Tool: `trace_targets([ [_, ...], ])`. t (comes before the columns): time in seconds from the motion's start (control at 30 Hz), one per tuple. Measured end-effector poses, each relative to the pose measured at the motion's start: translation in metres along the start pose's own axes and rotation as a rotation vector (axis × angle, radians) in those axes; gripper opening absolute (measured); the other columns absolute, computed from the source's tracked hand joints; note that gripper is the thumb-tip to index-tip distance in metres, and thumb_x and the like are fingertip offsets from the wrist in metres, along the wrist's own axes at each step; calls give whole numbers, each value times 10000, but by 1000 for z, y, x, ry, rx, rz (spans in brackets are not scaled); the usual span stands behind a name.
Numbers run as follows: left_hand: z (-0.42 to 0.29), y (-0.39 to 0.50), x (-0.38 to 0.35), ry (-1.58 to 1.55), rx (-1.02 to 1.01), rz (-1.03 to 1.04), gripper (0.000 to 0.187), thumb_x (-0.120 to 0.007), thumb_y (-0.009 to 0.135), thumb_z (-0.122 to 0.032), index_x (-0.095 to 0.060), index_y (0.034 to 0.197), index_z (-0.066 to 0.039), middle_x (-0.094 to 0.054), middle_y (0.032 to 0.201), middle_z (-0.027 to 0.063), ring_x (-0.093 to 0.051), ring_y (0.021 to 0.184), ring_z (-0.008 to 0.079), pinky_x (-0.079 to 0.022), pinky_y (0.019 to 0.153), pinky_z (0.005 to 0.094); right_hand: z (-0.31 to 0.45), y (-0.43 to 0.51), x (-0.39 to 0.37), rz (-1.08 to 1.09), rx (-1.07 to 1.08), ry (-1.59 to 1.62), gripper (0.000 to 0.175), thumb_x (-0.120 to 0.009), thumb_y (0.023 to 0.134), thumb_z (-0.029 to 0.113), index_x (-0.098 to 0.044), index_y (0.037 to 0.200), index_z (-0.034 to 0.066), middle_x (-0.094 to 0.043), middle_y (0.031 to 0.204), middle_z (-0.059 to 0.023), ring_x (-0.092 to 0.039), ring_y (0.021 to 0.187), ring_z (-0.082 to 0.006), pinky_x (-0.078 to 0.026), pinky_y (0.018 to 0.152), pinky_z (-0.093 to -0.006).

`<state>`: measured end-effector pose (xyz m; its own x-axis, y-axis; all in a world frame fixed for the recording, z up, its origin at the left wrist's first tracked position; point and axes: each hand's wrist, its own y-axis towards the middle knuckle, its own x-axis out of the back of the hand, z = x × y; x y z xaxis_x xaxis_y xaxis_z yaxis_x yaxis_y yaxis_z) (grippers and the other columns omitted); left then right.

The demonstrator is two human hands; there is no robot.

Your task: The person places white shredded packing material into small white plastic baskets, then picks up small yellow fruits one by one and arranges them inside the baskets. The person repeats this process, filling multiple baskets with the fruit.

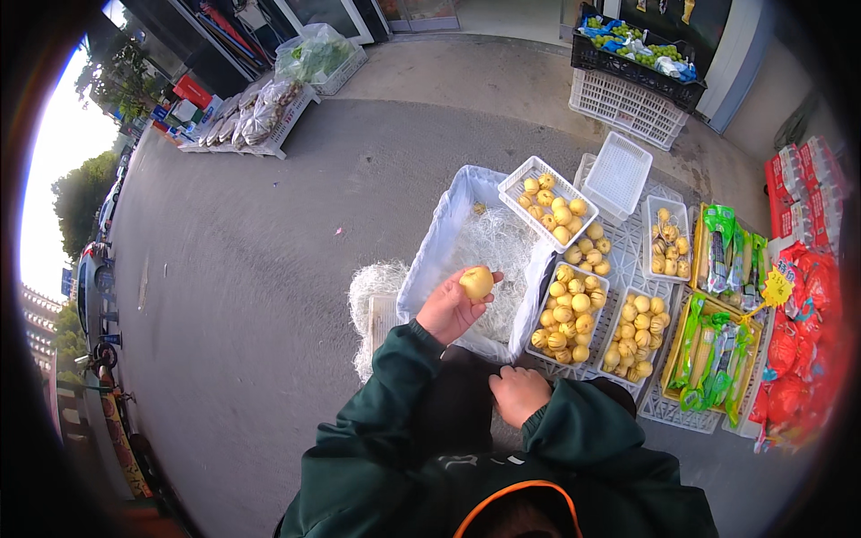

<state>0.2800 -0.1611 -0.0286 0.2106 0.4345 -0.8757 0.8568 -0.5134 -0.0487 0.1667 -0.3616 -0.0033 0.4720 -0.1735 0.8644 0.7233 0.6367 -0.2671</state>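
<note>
My left hand (449, 311) holds a round yellow fruit (477, 283), perhaps a small melon, above a large bin lined with a whitish plastic bag (425, 250). Clear shredded filler (501, 249) covers the inside of the bin, and one fruit (479, 208) shows near its far end. Curled on my knee, my right hand (519, 395) has nothing visible in it; its fingertips are partly hidden. To the right, yellow striped fruits fill white baskets (570, 316) (634, 333), and another white basket (548, 205) of them rests tilted at the bin's far right corner.
Stacked white baskets (617, 176), a smaller fruit basket (666, 239) and yellow crates of wrapped corn (713, 353) stand on the right, beside red bags (790, 343). A black crate of grapes (639, 54) is farther back. More filler (377, 289) lies left of the bin. Bagged goods (252, 114) sit far left.
</note>
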Motion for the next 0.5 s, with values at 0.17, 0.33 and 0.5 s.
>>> trace_targets([
  [0.17,10,19,7,212,-40,-11,667,-751,897,-246,-426,1455,-79,-526,1415,175,-633,1139,216,-558,935,275,1,-5,1,13,-3,-33,131,-590,848,130,-702,894,84,-680,921,-81,-679,892,-258,-536,769,-387],
  [0.33,12,35,6,216,9,-35,675,-717,926,-247,-385,1493,-93,-505,1429,204,-630,1144,222,-546,969,294,-2,-7,11,-48,9,-36,131,-591,836,149,-711,841,97,-681,865,-69,-677,870,-242,-529,753,-379],
  [0.5,15,49,9,12,88,-23,645,-630,987,-227,-313,1534,-99,-440,1474,250,-628,1148,234,-545,968,306,-6,-7,19,-41,3,-13,101,-585,821,133,-652,865,72,-630,835,-63,-644,823,-244,-497,725,-372],
])
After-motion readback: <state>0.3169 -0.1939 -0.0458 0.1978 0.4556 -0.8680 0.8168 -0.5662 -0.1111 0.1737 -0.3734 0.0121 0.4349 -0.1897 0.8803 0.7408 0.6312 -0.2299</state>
